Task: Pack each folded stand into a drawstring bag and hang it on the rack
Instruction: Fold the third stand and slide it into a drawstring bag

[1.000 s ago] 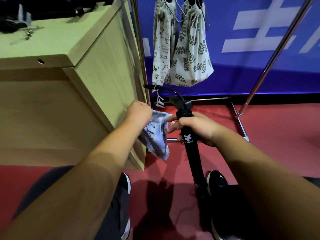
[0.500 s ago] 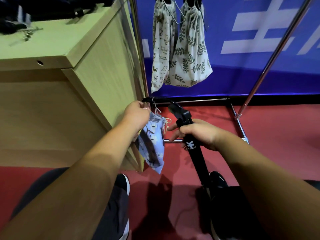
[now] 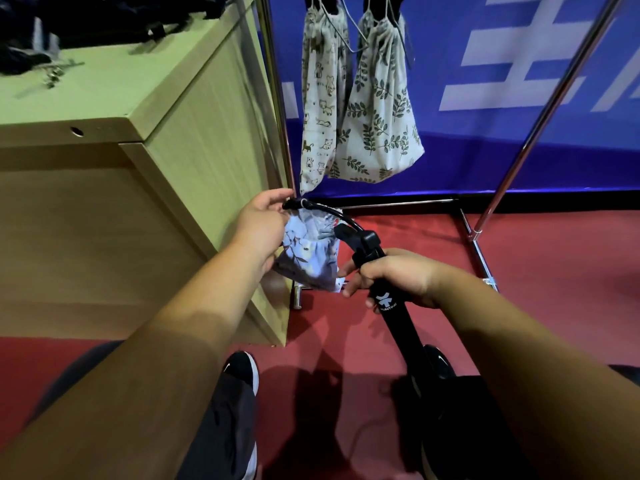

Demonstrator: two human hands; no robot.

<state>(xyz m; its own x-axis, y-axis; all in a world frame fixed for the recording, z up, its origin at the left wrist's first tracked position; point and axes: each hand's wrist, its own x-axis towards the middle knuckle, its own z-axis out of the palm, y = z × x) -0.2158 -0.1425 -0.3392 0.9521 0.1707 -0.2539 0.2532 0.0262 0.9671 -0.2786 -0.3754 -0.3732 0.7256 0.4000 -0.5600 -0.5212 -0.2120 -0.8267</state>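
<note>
Open red floor (image 3: 554, 289) spreads to the right and ahead, bounded at the back by the blue wall (image 3: 519, 150) and crossed by the rack (image 3: 512, 161) — one chrome post slants up to the right, another rises tight against the cabinet, and low rails run along the floor between them. To the left the room is closed off: the wooden cabinet (image 3: 207, 150) fills that side, its corner edge coming down just beside the left hand (image 3: 259, 226). On its top lie dark items, too blurred to name. Two filled bags hang from the rack above the hands, a cat-print bag (image 3: 318, 98) and a leaf-print bag (image 3: 377, 116), touching each other and clear of the floor. Two black shoes (image 3: 242, 372) stand below, one under each arm. The stand (image 3: 398, 327) is a black folded pole with a white logo; its long axis runs from near the right shoe up and leftward, tilted toward the cabinet, and a thin curved arm at its top arcs over to the left. The right hand (image 3: 391, 275) is wrapped tight around the pole just above the logo. The left hand pinches the end of that curved arm together with the mouth of the blue bag (image 3: 308, 251), which hangs slack beneath it, between the two hands — the stand is not yet inside.
</note>
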